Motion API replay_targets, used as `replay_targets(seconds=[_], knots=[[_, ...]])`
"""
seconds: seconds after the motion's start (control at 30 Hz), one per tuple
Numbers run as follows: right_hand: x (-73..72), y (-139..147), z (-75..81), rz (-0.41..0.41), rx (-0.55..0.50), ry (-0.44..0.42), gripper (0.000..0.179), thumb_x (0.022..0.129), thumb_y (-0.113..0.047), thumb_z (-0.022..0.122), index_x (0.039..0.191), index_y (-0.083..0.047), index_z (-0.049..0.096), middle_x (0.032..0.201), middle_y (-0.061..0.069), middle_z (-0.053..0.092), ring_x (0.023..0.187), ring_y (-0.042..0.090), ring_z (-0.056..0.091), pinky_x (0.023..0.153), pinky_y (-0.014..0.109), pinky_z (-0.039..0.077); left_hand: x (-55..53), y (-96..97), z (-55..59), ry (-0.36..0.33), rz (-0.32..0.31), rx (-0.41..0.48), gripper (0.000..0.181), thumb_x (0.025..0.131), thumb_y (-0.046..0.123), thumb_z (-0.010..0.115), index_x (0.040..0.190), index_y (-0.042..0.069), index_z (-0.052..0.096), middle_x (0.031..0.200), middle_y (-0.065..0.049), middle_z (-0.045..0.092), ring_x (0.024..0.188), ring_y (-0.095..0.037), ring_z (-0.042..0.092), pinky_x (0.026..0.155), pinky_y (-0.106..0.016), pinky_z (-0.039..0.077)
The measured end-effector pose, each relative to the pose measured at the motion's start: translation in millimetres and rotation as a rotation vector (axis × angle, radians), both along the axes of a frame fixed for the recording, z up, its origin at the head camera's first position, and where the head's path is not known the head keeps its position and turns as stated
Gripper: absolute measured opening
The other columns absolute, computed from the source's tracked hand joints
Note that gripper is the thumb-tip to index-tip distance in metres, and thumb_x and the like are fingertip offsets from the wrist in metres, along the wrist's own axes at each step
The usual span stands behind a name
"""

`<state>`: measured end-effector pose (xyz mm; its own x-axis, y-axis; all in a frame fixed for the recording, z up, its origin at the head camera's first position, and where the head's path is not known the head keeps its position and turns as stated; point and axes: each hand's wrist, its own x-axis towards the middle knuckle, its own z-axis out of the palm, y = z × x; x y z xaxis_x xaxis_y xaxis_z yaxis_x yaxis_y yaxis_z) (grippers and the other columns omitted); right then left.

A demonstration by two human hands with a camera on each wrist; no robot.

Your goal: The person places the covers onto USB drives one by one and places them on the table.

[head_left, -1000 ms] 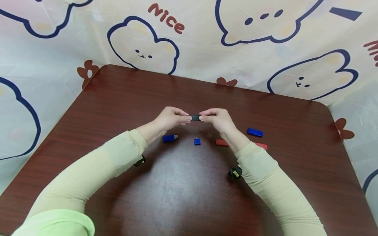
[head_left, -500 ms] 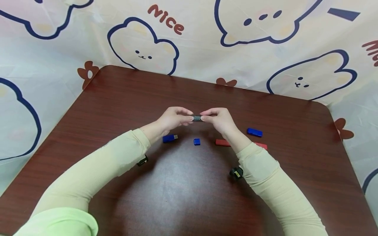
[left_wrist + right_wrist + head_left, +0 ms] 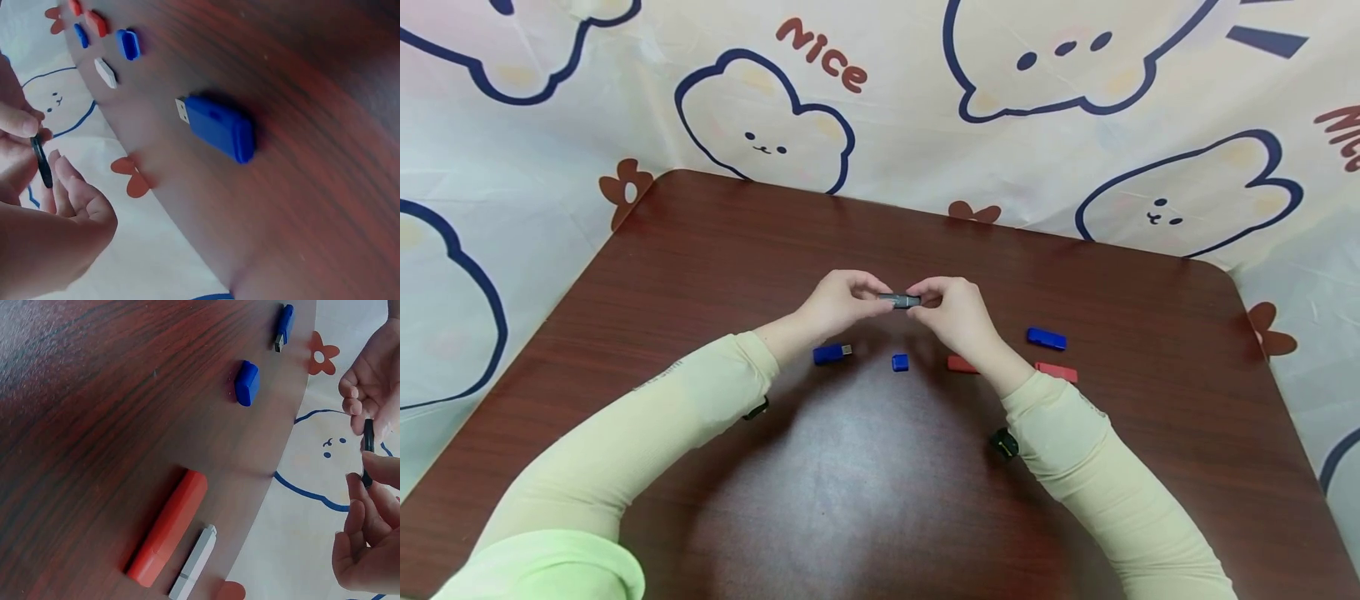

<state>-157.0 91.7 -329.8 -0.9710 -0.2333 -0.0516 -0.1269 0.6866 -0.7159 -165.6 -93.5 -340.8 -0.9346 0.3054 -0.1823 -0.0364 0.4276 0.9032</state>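
Observation:
A slim black USB stick (image 3: 901, 301) with a thin pale band near its right end is held level between both hands, raised over the table. My left hand (image 3: 841, 302) pinches its left part, thumb in front and fingers behind. At the other end, the thumb and fingertips of my right hand (image 3: 953, 310) pinch the stick and hide its tip. In the right wrist view the black stick (image 3: 369, 439) shows edge-on between the fingers. Below the hands lie an uncapped blue USB stick (image 3: 828, 354), its metal plug bare, and a small blue cap (image 3: 900, 362).
A red stick (image 3: 167, 530) and a pale grey stick (image 3: 195, 561) lie side by side under the right arm. Further right is a blue stick (image 3: 1047, 338). A printed cloth (image 3: 910, 150) hangs behind the brown table (image 3: 790, 233).
Both hands stay at the black USB stick. The right fingers have shifted toward its right end and opened a wider arch, so more of the stick and its pale band shows.

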Motion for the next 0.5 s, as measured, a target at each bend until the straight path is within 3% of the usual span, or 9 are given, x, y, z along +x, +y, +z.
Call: replay_targets(seconds=[0.23, 0.5], knots=[[0.7, -3.2, -0.8, 0.034, 0.037, 0.075, 0.018, 0.084, -0.010, 0.068, 0.100, -0.004, 0.070, 0.093, 0.011, 0.071, 0.085, 0.022, 0.063, 0.073, 0.034, 0.050, 1.9, -0.3, -3.2, 0.268, -0.069, -0.170, 0.018, 0.084, 0.012, 0.070, 0.100, 0.005, 0.066, 0.084, -0.008, 0.068, 0.080, -0.018, 0.062, 0.077, -0.032, 0.049], [1.5, -4.6, -0.5, 0.051, 0.109, 0.166, 0.017, 0.083, -0.013, 0.070, 0.098, -0.006, 0.071, 0.092, 0.010, 0.071, 0.089, 0.024, 0.052, 0.078, 0.037, 0.040, 4.4, 1.7, 0.7, 0.405, -0.052, -0.292, 0.016, 0.082, 0.013, 0.071, 0.096, 0.007, 0.069, 0.093, -0.008, 0.069, 0.089, -0.021, 0.061, 0.083, -0.038, 0.048]])
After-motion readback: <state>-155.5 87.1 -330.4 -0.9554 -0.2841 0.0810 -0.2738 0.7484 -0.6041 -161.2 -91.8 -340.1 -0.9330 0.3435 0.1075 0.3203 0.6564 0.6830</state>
